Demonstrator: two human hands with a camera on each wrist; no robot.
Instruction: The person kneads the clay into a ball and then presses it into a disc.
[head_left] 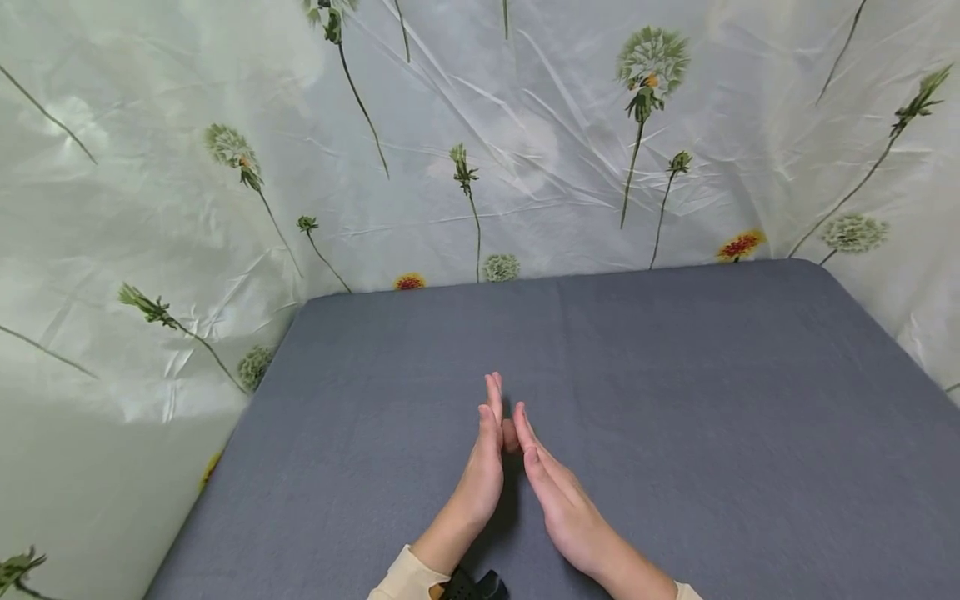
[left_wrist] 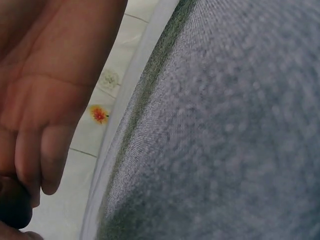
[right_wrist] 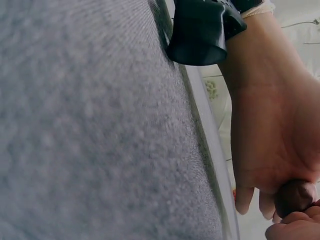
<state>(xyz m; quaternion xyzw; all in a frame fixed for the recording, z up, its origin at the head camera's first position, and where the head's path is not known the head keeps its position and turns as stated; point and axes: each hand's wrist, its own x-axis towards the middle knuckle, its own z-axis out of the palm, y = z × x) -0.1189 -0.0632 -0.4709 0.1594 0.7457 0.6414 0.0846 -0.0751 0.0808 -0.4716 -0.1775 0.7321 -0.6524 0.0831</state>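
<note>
Both hands stand upright over the grey cloth surface, palms facing and fingers straight, like a narrow tent. A small round brown lump sits between the fingers; its kind I cannot tell. The left hand presses it from the left, the right hand from the right, and their heels stand apart. In the left wrist view the lump looks dark and smooth below the right palm. Seen from the right wrist, the lump lies against the left hand's fingers, partly covered by right fingertips.
A grey cloth-covered table spreads under the hands. Behind it and to its sides hangs a pale sheet printed with dandelions. On the left wrist a black camera mount sits below a cream sleeve.
</note>
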